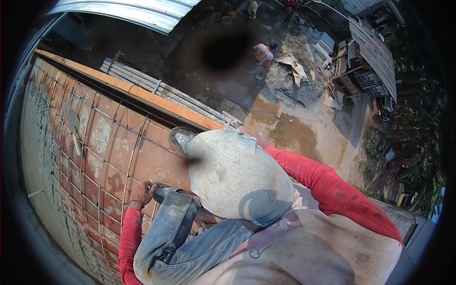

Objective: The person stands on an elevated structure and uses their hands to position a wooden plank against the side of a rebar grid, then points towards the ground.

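Note:
My left hand (144,195) is at the steel rebar mesh (99,156) beside my dark shoe (164,192), fingers curled round something too small to make out. My right hand (254,138) is mostly hidden behind the pale, stained cloth (237,173) over my bent leg, its fingers out of sight. A second shoe (180,137) shows above that cloth. The mesh lies over reddish weathered boards, with a trowel (74,124) resting on it at the left, blade upward in the picture.
An orange-brown plank (161,107) edges the raised deck, with pale poles (142,78) beyond. Far below are a worker (263,53), other people, a sand heap (289,88) and a wooden shed (365,61). Corrugated metal roofing (123,12) overhangs top left. Dark smudges obscure parts of the view.

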